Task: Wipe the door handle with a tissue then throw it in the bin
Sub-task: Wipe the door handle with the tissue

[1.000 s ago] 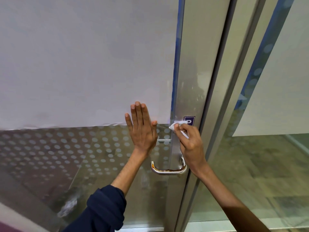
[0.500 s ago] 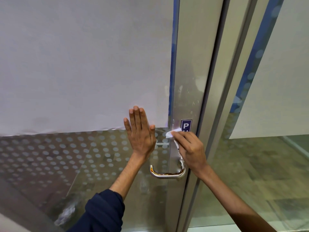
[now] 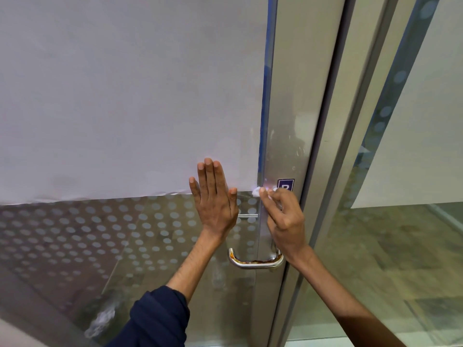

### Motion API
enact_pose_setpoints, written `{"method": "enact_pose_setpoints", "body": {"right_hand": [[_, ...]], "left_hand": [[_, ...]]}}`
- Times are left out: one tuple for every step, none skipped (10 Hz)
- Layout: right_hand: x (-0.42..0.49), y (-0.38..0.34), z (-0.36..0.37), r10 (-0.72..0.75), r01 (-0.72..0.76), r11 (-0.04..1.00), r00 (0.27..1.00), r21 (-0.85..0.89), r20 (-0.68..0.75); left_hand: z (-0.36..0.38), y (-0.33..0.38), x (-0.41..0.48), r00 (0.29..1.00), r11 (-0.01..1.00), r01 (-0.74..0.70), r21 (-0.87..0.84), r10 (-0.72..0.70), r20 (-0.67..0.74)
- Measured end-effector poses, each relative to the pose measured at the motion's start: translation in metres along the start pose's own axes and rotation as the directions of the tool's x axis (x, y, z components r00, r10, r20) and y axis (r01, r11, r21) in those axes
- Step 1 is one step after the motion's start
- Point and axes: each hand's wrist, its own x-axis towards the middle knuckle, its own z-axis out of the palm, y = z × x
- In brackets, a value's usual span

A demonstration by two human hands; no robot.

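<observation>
Furthest left, the glass door (image 3: pixel 125 234) carries a white sheet over its upper part and a dotted pattern lower down. The left hand (image 3: pixel 214 201) lies flat against the glass, fingers straight and spread, grasping nothing; it looks to be steadying the door. Just right of it, the door handle (image 3: pixel 255 262) shows as a metal loop with rusty marks along its lower bar, and that bar has nothing on it. The right hand (image 3: pixel 285 216) is at the upper part of the handle, its fingers pinched on a small crumpled tissue (image 3: pixel 256 191) held against the metal frame, next to a purple sticker (image 3: pixel 285 184). The wiping seems under way, with the lower bar likely yet to be done. No bin is in view, so throwing the tissue away is left.
</observation>
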Motion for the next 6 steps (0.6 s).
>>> {"method": "enact_pose_setpoints", "body": {"right_hand": [[-0.029, 0.005, 0.002, -0.041, 0.040, 0.999, 0.994, 0.010, 0.104], [-0.040, 0.014, 0.001, -0.105, 0.100, 0.994, 0.980, 0.035, 0.171], [-0.039, 0.019, -0.007, -0.188, 0.174, 0.981, 0.957, 0.081, 0.222], [-0.028, 0.018, -0.015, -0.223, 0.198, 0.972, 0.946, 0.124, 0.236], [0.002, 0.012, -0.021, -0.169, 0.150, 0.980, 0.975, 0.132, 0.143], [0.036, 0.011, -0.021, -0.092, 0.089, 0.985, 0.996, 0.150, 0.012]], "left_hand": [[0.001, 0.000, 0.001, 1.000, 1.000, 0.000, 0.003, 0.000, -0.006], [0.000, 0.001, 0.002, 1.000, 1.000, 0.001, 0.001, -0.001, -0.002], [-0.002, 0.002, 0.002, 1.000, 1.000, 0.003, -0.002, -0.003, -0.001], [-0.004, 0.004, 0.003, 1.000, 1.000, 0.006, -0.004, -0.006, -0.003], [-0.004, 0.004, 0.002, 1.000, 1.000, 0.007, -0.003, -0.007, -0.006], [-0.004, 0.004, 0.003, 1.000, 1.000, 0.008, -0.007, -0.008, -0.005]]}}
